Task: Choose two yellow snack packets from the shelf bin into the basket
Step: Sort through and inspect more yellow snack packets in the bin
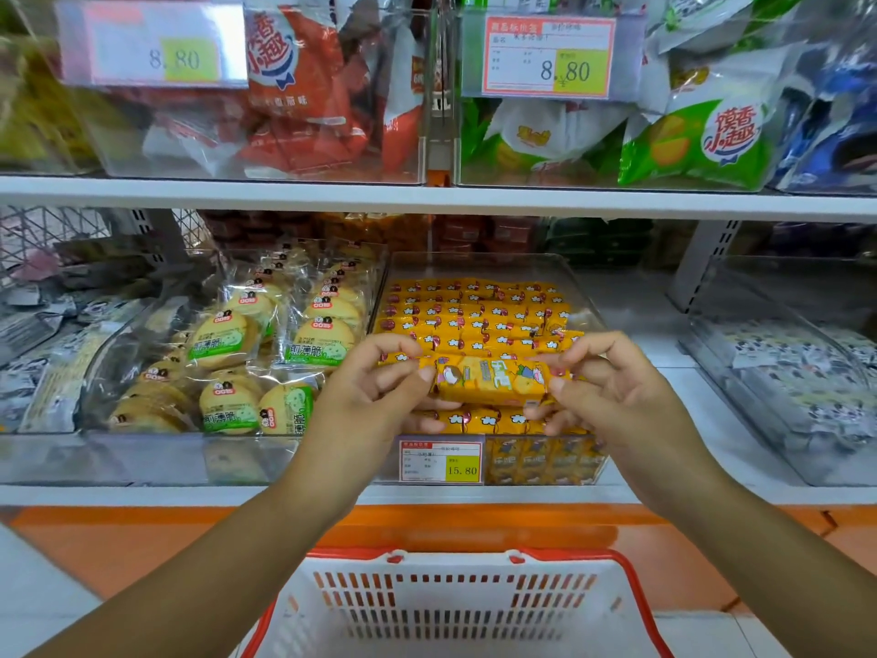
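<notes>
Over the clear shelf bin: pinching one yellow snack packet by its ends with left hand and right hand fingers. Seeing none in near basket; probably both drops pending.

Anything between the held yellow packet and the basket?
Nothing visible. Left hand and right hand hold the yellow packet above the bin; its front wall sits below the packet. The basket is open-topped, below and nearer, between the forearms.
</notes>
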Available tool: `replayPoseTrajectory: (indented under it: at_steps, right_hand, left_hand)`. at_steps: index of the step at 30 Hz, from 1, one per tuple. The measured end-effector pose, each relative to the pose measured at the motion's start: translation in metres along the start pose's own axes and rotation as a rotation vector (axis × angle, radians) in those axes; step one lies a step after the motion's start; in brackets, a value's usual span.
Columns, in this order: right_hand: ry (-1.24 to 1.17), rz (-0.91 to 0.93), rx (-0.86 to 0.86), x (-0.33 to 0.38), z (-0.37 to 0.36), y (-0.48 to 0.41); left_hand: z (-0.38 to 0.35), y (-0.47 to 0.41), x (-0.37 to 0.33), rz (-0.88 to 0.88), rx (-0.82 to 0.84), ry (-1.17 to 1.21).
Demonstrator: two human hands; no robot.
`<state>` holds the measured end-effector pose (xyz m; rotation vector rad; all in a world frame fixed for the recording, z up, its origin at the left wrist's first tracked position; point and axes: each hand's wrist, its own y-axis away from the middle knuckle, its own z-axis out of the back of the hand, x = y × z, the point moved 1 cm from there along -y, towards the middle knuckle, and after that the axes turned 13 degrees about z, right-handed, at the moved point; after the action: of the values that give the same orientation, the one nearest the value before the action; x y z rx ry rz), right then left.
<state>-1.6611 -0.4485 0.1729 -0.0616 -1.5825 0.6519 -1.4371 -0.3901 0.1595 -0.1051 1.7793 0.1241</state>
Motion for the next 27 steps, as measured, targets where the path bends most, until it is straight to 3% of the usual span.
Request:
replayPoseTrajectory:
  at_steps: [4, 10, 15, 20, 27]
  right_hand:
    - [0.034, -0.029, 0.025, -0.002, 0.001, 0.001]
    - [-0.035, -0.065, 0.026, -0.006, 0.005, 0.0]
    - [-0.192, -0.114, -0.031, -0.006, 0.005, -0.003]
    - [-0.313, -0.18, 0.037, -0.007, 0.011, -0.005]
    - [-0.075, -0.119, 0.006, -0.007, 0.007, -0.003]
  left_hand:
    - [0.002, 0.0, 0.003, -0.004, -0.053, -0.032]
    - [0.004, -0.003, 0.003, 0.051, 0.004, 0.021]
    - [0.003, -0.004, 0.005, 0.063, 0.022, 0.03]
    - [0.01, -0.005, 0.001, 0.091, 0.063, 0.029]
    - [0.005, -0.003, 0.0, 0.039, -0.022, -0.106]
